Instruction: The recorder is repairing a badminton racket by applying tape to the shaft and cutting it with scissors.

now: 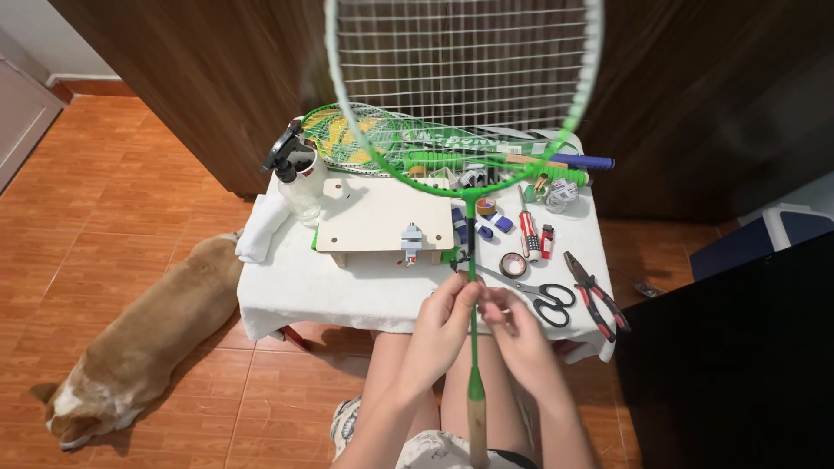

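Note:
I hold a green badminton racket upright by its thin shaft. Its strung head rises to the top of the view, and its bare wooden handle points down between my knees. My left hand pinches the shaft from the left, and my right hand closes on it from the right at the same height, fingertips touching. Both hands sit just in front of the near edge of a small table covered with a white cloth.
On the table lie a wooden jig board, a spray bottle, more rackets, black scissors, red pliers, tape rolls, a screwdriver and grip wraps. A tan dog lies on the tiled floor at left. A dark cabinet stands at right.

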